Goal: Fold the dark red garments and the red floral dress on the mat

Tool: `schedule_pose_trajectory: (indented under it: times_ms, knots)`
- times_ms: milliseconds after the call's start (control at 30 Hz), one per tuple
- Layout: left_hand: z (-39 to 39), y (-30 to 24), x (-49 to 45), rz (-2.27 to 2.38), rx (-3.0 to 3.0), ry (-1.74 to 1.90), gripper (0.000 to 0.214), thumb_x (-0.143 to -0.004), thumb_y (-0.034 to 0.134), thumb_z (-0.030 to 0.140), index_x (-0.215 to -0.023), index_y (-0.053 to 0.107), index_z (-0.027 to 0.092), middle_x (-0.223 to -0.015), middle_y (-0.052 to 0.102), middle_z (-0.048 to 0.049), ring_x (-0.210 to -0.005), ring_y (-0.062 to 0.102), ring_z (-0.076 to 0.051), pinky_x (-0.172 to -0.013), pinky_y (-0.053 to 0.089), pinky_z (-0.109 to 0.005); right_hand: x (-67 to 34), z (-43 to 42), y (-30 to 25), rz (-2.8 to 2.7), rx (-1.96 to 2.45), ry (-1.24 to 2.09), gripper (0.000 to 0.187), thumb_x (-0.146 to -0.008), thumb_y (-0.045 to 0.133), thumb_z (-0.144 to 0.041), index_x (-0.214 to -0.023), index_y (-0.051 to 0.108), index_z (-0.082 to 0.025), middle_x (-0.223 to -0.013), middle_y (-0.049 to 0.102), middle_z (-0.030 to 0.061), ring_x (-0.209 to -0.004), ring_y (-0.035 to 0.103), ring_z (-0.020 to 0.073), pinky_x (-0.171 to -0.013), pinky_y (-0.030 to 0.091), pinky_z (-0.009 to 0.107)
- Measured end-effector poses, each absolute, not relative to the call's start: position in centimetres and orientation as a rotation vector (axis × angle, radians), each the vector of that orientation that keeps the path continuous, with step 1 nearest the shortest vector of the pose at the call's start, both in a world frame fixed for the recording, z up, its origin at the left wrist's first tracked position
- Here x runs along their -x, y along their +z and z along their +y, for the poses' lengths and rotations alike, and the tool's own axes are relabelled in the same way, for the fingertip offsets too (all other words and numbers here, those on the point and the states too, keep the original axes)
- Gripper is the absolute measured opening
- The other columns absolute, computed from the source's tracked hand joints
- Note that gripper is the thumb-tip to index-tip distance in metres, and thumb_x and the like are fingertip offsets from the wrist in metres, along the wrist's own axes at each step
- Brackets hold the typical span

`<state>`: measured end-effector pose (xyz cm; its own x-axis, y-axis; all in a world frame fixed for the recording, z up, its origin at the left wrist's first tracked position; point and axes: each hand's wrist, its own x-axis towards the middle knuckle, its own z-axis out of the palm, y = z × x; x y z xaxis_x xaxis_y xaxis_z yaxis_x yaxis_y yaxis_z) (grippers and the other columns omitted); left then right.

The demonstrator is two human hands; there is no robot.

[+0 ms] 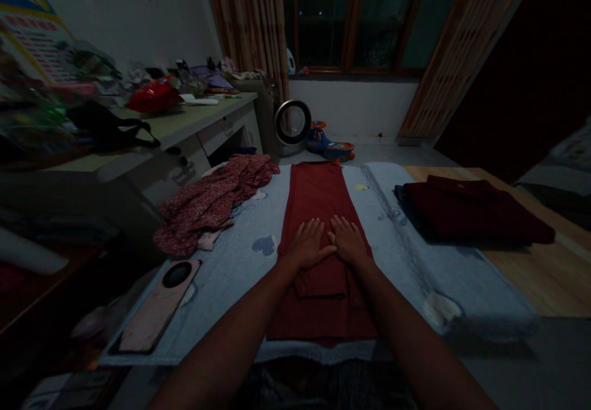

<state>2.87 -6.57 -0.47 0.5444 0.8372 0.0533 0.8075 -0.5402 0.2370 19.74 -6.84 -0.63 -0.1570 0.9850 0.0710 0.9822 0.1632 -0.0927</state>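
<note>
A red long-sleeved garment, likely a shirt, lies folded into a long narrow strip on the light blue blanket. A folded sleeve with its cuff lies on top of it, near me. My left hand rests flat on the cloth, fingers spread and pointing away from me. Beside it my right hand presses flat on the same garment, its fingers also stretched out. The two thumbs nearly meet in the middle. Neither hand grips anything.
A crumpled red patterned garment and a phone lie on the blanket at left. Folded dark red clothes sit at right, partly over a wooden board. A cluttered desk stands left; a washing machine's open door is behind.
</note>
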Motion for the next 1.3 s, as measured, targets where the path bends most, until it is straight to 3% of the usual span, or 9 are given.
schedule_pose_trajectory:
  times_ms: [233, 400, 700, 833, 1033, 1167, 1300]
  knots:
    - [-7.5, 0.0, -2.9, 1.801, -2.446, 0.203, 0.085, -0.093, 0.02, 0.073, -0.155, 0.031, 0.015, -0.162, 0.024, -0.0166, -0.151, 0.017, -0.032, -0.121, 0.02, -0.048, -19.6, -7.0, -0.5, -2.28, 1.966, 0.053, 0.057, -0.102, 0.029, -0.04, -0.152, 0.037, -0.014, -0.16, 0.03, 0.0092, -0.149, 0.024, 0.0248, -0.119, 0.019, 0.046]
    - [-7.9, 0.2, -2.2, 1.874, -2.364, 0.191, 0.085, -0.091, 0.023, 0.076, -0.155, 0.031, 0.023, -0.163, 0.023, -0.014, -0.151, 0.015, -0.035, -0.12, 0.02, -0.05, -19.6, -7.1, -0.5, -2.271, 1.963, 0.071, 0.058, -0.101, 0.029, -0.04, -0.152, 0.036, -0.014, -0.16, 0.031, 0.0084, -0.149, 0.024, 0.0247, -0.119, 0.018, 0.046]
    - [-8.1, 0.1, -1.2, 2.016, -2.3, 0.174, 0.077, -0.093, 0.026, 0.07, -0.154, 0.033, 0.024, -0.162, 0.026, -0.0151, -0.15, 0.019, -0.035, -0.119, 0.017, -0.055, -19.5, -7.1, -0.4, -2.246, 1.961, 0.084, 0.056, -0.101, 0.031, -0.04, -0.152, 0.037, -0.017, -0.16, 0.031, 0.008, -0.148, 0.025, 0.0243, -0.119, 0.018, 0.045]
    - [-7.7, 1.7, -2.1, 2.031, -2.312, 0.101, 0.068, -0.094, 0.037, 0.057, -0.15, 0.041, 0.018, -0.16, 0.029, -0.0173, -0.15, 0.019, -0.036, -0.119, 0.008, -0.06, -19.5, -7.1, -0.5, -2.237, 1.963, 0.085, 0.056, -0.101, 0.032, -0.039, -0.152, 0.037, -0.016, -0.16, 0.032, 0.0084, -0.148, 0.026, 0.0246, -0.118, 0.019, 0.046]
    - [-7.6, 2.2, -4.4, 1.667, -2.54, 0.256, 0.054, -0.098, 0.032, 0.032, -0.149, 0.04, 0.018, -0.162, 0.029, -0.0088, -0.151, 0.019, -0.024, -0.123, 0.016, -0.047, -19.5, -7.2, -0.3, -2.246, 1.955, 0.091, 0.055, -0.101, 0.031, -0.037, -0.151, 0.039, -0.016, -0.16, 0.031, 0.0081, -0.148, 0.026, 0.0248, -0.118, 0.018, 0.045]
    - [-7.9, 0.7, -4.5, 1.613, -2.492, 0.224, 0.058, -0.099, 0.026, 0.037, -0.154, 0.032, 0.017, -0.162, 0.029, -0.0074, -0.151, 0.02, -0.024, -0.122, 0.02, -0.046, -19.5, -7.3, -0.1, -2.246, 1.96, 0.101, 0.055, -0.101, 0.031, -0.037, -0.151, 0.039, -0.017, -0.161, 0.03, 0.0074, -0.148, 0.026, 0.025, -0.118, 0.019, 0.046]
    - [-8.0, 0.1, -4.3, 1.665, -2.413, 0.216, 0.065, -0.097, 0.032, 0.05, -0.155, 0.03, 0.022, -0.164, 0.024, -0.0047, -0.151, 0.013, -0.034, -0.12, 0.014, -0.06, -19.4, -7.3, 0.0, -2.243, 1.975, 0.097, 0.057, -0.1, 0.03, -0.037, -0.152, 0.038, -0.014, -0.161, 0.029, 0.0085, -0.148, 0.025, 0.0248, -0.118, 0.019, 0.045]
